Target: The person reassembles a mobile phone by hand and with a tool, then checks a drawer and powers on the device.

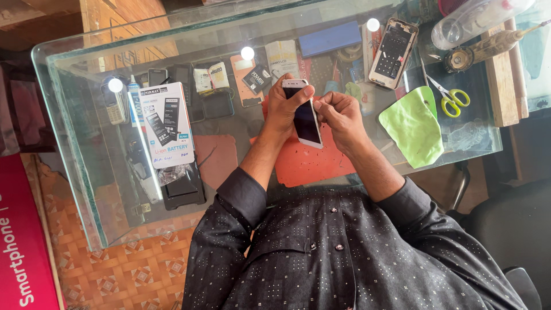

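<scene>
A white smartphone with a dark screen is held upright above a glass table, over an orange work mat, near the middle of the scene. The step in hand appears to be work along the phone's right edge, perhaps the opening or seating of the screen; a steady hold and fine pressure at that seam would seem to be called for next.

The phone is gripped from the left by the left hand, whose fingers are wrapped round its far end and left side. The right hand is set against the right edge, its fingertips bunched together there; whether a small tool is pinched between them cannot be told.

Further right a green cloth and yellow-handled scissors are laid, with a bare phone frame beyond them. To the left, a white battery box is seen.
</scene>
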